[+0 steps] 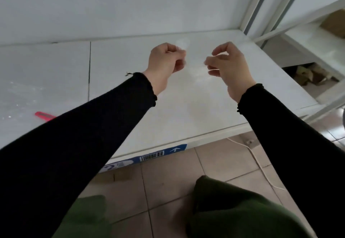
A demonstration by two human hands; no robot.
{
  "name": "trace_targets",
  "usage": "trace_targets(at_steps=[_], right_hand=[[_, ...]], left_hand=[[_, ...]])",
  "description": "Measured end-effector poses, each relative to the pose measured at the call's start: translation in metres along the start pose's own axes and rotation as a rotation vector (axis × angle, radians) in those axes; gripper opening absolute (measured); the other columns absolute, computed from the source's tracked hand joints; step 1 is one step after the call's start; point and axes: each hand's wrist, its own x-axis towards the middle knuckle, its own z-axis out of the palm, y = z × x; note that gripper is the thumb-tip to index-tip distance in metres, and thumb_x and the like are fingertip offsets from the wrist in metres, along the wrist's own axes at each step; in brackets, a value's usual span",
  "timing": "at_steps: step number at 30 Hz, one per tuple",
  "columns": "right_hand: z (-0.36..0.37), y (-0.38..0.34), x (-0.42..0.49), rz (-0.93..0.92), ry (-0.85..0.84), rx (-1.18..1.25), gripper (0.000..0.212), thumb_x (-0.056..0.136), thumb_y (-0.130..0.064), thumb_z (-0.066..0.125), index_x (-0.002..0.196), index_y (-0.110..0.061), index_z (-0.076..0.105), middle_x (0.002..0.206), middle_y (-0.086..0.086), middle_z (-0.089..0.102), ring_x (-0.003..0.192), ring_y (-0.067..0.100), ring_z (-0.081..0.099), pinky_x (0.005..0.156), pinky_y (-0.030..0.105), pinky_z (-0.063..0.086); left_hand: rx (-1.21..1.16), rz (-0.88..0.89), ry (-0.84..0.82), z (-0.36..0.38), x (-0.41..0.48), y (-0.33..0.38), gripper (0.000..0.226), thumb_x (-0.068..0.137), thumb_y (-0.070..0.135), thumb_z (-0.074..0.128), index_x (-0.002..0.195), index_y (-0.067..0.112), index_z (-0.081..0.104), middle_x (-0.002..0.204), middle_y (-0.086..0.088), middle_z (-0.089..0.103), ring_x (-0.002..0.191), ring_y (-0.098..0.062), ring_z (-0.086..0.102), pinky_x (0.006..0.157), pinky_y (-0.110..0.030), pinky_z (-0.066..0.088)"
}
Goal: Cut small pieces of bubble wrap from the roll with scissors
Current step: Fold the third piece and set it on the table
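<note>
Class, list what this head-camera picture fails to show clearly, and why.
- Bubble wrap: clear and blurred between left hand and right hand; edges unclear.
- Red tool: mostly behind the left sleeve; scissors or not, unclear.
- Roll: cannot be made out.
- Box label: too small to read.

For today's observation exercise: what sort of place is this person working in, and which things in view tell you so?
Probably a packing or storage room, though that is a guess. A white worktable stands on a tiled floor, white shelving holds a cardboard box, and clear bubble wrap lies on the table's left.
</note>
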Motion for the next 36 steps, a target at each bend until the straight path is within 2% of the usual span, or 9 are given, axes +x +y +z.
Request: trace_targets(at_steps=[4, 11, 17, 22, 25, 27, 29, 33, 36], right_hand=[[-0.017, 0.007, 0.033, -0.039, -0.026, -0.153, 0.019, 0.083, -0.004, 0.066, 0.081, -0.021, 0.058, 0.078, 0.002, 0.062, 0.060, 0.009, 0.054, 0.059, 0.020, 0.046], [-0.029, 0.040, 0.064, -0.044, -0.083, -0.351, 0.015, 0.083, -0.006, 0.064, 0.089, -0.018, 0.071, 0.067, -0.005, 0.061, 0.061, 0.012, 0.043, 0.052, 0.021, 0.032], [-0.029, 0.058, 0.078, -0.060, -0.065, -0.376, 0.015, 0.082, -0.007, 0.064, 0.090, -0.016, 0.073, 0.063, -0.007, 0.059, 0.051, 0.005, 0.041, 0.049, 0.018, 0.031], [-0.028, 0.069, 0.084, -0.049, -0.064, -0.417, 0.016, 0.083, -0.007, 0.063, 0.090, -0.016, 0.074, 0.057, -0.014, 0.056, 0.041, -0.001, 0.040, 0.044, 0.016, 0.031], [-0.027, 0.078, 0.085, -0.043, -0.085, -0.469, 0.015, 0.086, -0.011, 0.061, 0.092, -0.017, 0.073, 0.066, -0.008, 0.060, 0.050, 0.002, 0.044, 0.048, 0.020, 0.034], [-0.026, 0.083, 0.085, -0.044, -0.097, -0.501, 0.015, 0.088, -0.013, 0.060, 0.093, -0.018, 0.073, 0.073, -0.002, 0.062, 0.057, 0.010, 0.046, 0.050, 0.023, 0.036], [-0.025, 0.089, 0.086, -0.048, -0.095, -0.531, 0.015, 0.088, -0.014, 0.060, 0.093, -0.018, 0.073, 0.079, 0.002, 0.062, 0.061, 0.013, 0.048, 0.054, 0.025, 0.037], [-0.025, 0.095, 0.085, -0.177, -0.066, -0.691, 0.013, 0.089, -0.015, 0.061, 0.095, -0.018, 0.072, 0.084, -0.004, 0.055, 0.075, 0.017, 0.051, 0.065, 0.028, 0.037], [-0.024, 0.096, 0.081, -0.368, -0.097, -0.821, 0.016, 0.091, -0.011, 0.059, 0.100, -0.016, 0.071, 0.099, -0.004, 0.055, 0.094, 0.019, 0.049, 0.077, 0.028, 0.034]], left_hand=[[0.104, 0.024, 0.012, 0.023, 0.032, -0.004, 0.022, 0.085, 0.001, 0.074, 0.091, 0.007, 0.053, 0.089, -0.016, 0.064, 0.061, -0.021, 0.065, 0.068, -0.030, 0.062], [0.365, 0.043, 0.021, 0.034, 0.055, -0.029, 0.024, 0.086, 0.011, 0.074, 0.096, 0.011, 0.052, 0.092, -0.008, 0.064, 0.060, -0.013, 0.064, 0.057, -0.016, 0.055], [0.451, 0.064, 0.044, 0.037, 0.064, -0.042, 0.024, 0.085, 0.015, 0.073, 0.097, 0.013, 0.053, 0.088, -0.005, 0.064, 0.062, -0.014, 0.066, 0.074, -0.036, 0.060], [0.509, 0.064, 0.043, 0.037, 0.068, -0.050, 0.024, 0.086, 0.015, 0.073, 0.096, 0.014, 0.052, 0.090, -0.004, 0.063, 0.062, -0.014, 0.066, 0.072, -0.035, 0.058], [0.576, 0.083, 0.045, 0.037, 0.069, -0.057, 0.025, 0.083, 0.016, 0.075, 0.091, 0.016, 0.051, 0.088, -0.006, 0.065, 0.069, -0.021, 0.068, 0.066, -0.032, 0.052], [0.653, 0.100, 0.048, 0.037, 0.071, -0.062, 0.026, 0.080, 0.019, 0.076, 0.090, 0.017, 0.052, 0.095, -0.011, 0.069, 0.085, -0.028, 0.069, 0.074, -0.037, 0.054], [0.726, 0.143, 0.038, 0.037, 0.072, -0.066, 0.031, 0.080, 0.019, 0.076, 0.099, 0.014, 0.053, 0.099, -0.012, 0.067, 0.089, -0.030, 0.066, 0.078, -0.040, 0.052], [1.018, 0.463, 0.049, 0.039, 0.070, -0.065, 0.046, 0.080, 0.016, 0.076, 0.114, 0.009, 0.047, 0.111, -0.007, 0.051, 0.095, -0.024, 0.048, 0.076, -0.033, 0.042], [1.258, 0.600, -0.112, 0.039, 0.069, -0.062, 0.019, 0.090, 0.010, 0.062, 0.109, 0.012, 0.061, 0.111, -0.006, 0.060, 0.105, -0.025, 0.053, 0.085, -0.034, 0.044]])
